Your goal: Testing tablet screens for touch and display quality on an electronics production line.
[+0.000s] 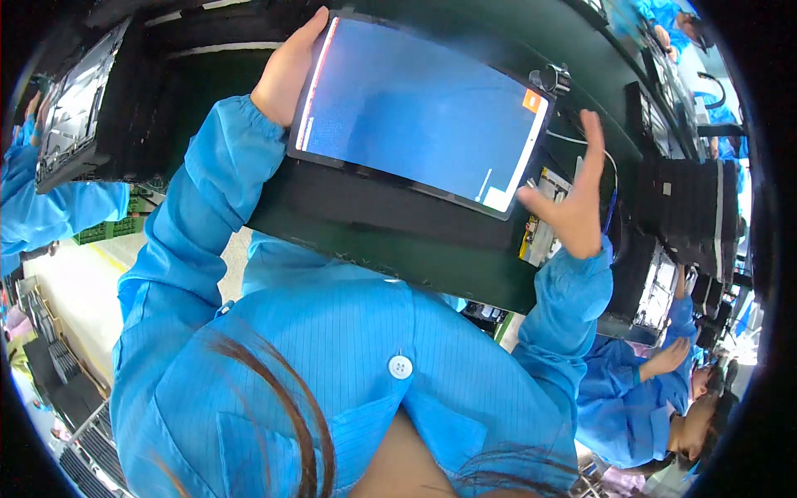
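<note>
A flat tablet [419, 112] with a dark frame and a lit blue screen is tilted over the dark green bench. My left hand [290, 73] grips its left edge, fingers mostly hidden behind it. Off the tablet's right side, my right hand [574, 195] is open, with thumb and fingers spread and nothing between them. Its thumb is close to the tablet's lower right corner; whether they touch I cannot tell. An orange square [531, 101] shows near the screen's upper right corner.
Beside my right hand lies a yellow and black item [541, 224]. A white cable [613, 158] curves past the fingers, below a small black and silver device [554, 79]. Black foam stacks [689, 207] stand right. People in blue work at right [635, 398] and left.
</note>
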### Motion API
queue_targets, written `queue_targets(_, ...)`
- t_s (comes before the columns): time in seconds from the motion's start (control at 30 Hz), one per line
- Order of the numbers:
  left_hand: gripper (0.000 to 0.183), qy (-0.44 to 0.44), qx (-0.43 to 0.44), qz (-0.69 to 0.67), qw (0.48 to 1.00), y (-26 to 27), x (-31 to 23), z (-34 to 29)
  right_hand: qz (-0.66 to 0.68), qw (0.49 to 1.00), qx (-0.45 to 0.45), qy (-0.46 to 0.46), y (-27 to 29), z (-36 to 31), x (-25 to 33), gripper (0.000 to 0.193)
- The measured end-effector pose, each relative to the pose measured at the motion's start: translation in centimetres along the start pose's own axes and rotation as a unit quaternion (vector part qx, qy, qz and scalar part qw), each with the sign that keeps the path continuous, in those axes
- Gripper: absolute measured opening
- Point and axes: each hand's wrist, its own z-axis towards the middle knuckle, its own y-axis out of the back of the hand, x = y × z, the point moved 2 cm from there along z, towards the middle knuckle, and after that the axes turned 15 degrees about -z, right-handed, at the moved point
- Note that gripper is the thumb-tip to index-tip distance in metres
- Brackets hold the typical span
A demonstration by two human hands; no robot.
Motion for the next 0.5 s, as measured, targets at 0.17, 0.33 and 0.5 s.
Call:
queue_targets(0.17, 0.045, 0.044, 0.053, -0.023, 0.997, 0.5, -0.1, 0.4, -0.031, 0.998, 0.015, 0.048, -0.5, -0.3, 1.0, 0.110)
queue_targets(0.33, 0.045, 0.015, 0.013, 0.025, 0.999, 1.1, -0.2, 0.6, 0.213, 0.960, 0.098, -0.152, 2.0, -1.4, -4.6, 0.045)
queue_targets(0.5, 0.045, -0.039, -0.063, 0.067, 0.995, 1.1, 0.0, 0.7, 0.161, 0.899, 0.321, -0.250, 1.1, -2.9, -8.7, 0.016)
